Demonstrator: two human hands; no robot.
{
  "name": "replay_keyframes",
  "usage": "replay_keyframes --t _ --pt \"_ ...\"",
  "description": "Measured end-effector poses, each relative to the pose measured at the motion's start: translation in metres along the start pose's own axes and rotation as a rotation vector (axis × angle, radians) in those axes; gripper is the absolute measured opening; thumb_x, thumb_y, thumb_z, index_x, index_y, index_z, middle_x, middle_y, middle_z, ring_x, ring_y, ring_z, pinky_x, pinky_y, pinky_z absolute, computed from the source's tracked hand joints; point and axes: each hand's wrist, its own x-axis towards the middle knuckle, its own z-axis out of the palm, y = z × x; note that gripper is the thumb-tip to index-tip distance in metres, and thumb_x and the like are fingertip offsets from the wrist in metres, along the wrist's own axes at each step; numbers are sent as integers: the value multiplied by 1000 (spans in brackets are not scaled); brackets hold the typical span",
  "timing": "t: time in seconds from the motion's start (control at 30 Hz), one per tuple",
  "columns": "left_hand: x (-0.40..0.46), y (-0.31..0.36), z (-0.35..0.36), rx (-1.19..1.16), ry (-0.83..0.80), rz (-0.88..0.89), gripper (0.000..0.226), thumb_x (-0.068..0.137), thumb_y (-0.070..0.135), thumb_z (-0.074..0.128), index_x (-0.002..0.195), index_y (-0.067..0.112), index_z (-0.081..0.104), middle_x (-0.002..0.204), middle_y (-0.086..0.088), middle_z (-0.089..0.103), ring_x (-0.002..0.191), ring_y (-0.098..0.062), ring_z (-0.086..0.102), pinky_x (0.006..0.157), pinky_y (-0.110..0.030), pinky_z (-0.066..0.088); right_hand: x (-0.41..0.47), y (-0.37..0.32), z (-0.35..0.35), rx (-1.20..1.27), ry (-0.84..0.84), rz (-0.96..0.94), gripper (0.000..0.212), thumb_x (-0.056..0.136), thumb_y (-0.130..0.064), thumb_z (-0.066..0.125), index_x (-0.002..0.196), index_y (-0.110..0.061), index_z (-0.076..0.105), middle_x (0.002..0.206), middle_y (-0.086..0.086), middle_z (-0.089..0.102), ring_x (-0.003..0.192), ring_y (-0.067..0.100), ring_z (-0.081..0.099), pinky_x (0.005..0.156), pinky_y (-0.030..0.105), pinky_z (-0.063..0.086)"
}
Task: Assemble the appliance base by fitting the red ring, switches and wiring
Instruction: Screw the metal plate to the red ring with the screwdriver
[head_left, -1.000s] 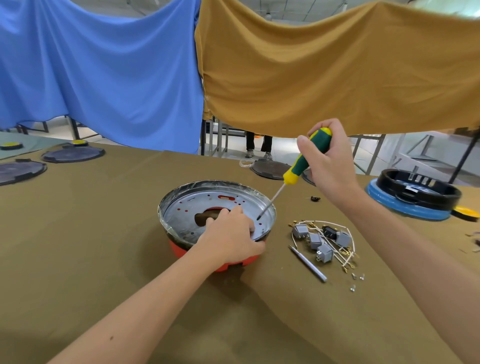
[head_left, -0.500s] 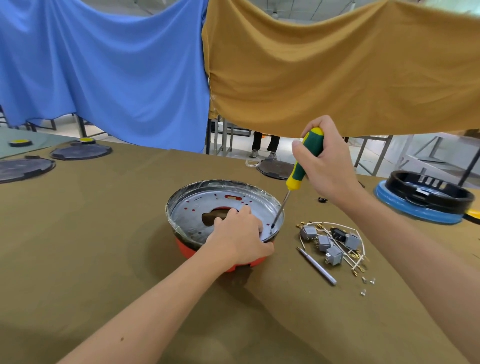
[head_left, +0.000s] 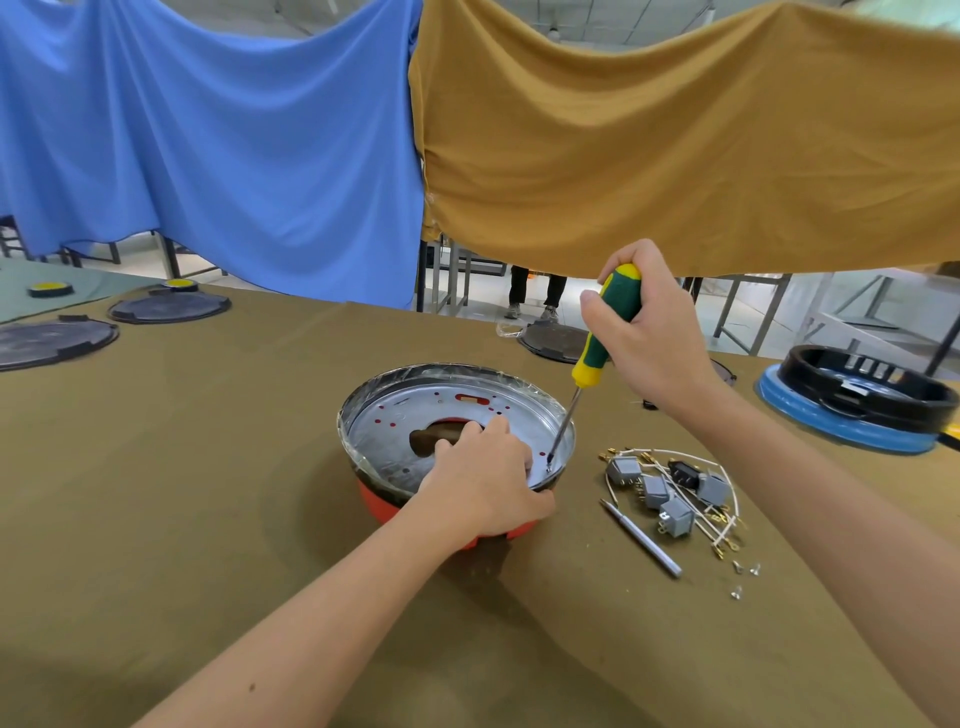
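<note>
We see the appliance base (head_left: 441, 421) near the middle of the worktop (head_left: 208, 493), its metal plate facing up above the red ring (head_left: 376, 506). Our left hand (head_left: 480, 480) rests on its near rim, fingers curled over the edge. Our right hand (head_left: 647, 332) grips the screwdriver (head_left: 597, 353), whose long axis runs steeply down and slightly left, its tip on the plate's right edge. The switches and wiring (head_left: 670, 488) lie just right of the base.

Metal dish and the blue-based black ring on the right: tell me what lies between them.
In the head view, between the metal dish and black ring lie grey switches with white wiring, crossed by the right forearm.
</note>
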Motion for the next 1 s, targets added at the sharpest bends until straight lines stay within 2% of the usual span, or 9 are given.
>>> replay_keyframes --t 0.2,0.37,0.67,0.8,0.9,1.0 --pt "0 0 -1 4 -2 -1 41 88 59 55 110 26 66 103 0 38 101 -18 34 95 -49 38 0 2 -3 -7 9 -3 15 92 -11 60 97 -11 46 65 -6 43 51 0 44 47 7 34" --pt "0 1 -1 13 -10 0 43 88 60 55 115 28 65 104 1 38 101 -17 33 95 -49 39 0 3 -3 -23 -6 -10 16 93 -12 60 98 -11 46 65 -6 43 51 -1 44 47 8 35" --pt "-1 0 -1 -9 3 3 40 88 59 56 109 27 66 103 1 39 101 -18 34 94 -48 37 3 3 -3 -39 -25 -34 16 93 -12 61 98 -13 45 66 -8 44 52 -2 46 48 7 36" --pt "-2 0 -1 -12 4 3 42 88 58 56 113 26 67 105 1 39 101 -17 34 95 -49 37 3 2 -2 -50 -44 -30 17 93 -13 61 99 -13 46 67 -7 44 53 -2 48 48 8 38" --pt "-2 1 0 -15 9 -1 40 88 56 56 109 25 67 103 1 38 101 -19 34 93 -47 37 7 -3 -4 -43 -121 -24 17 94 -14 61 100 -14 46 66 -5 46 52 0 52 44 11 39" --pt "-2 0 1 -25 20 -1 40 87 56 56 109 25 67 100 1 37 99 -19 34 91 -46 38 14 -14 -5 -117 -257 -37 24 93 -26 66 102 -16 47 65 -3 48 51 4 48 44 21 44"
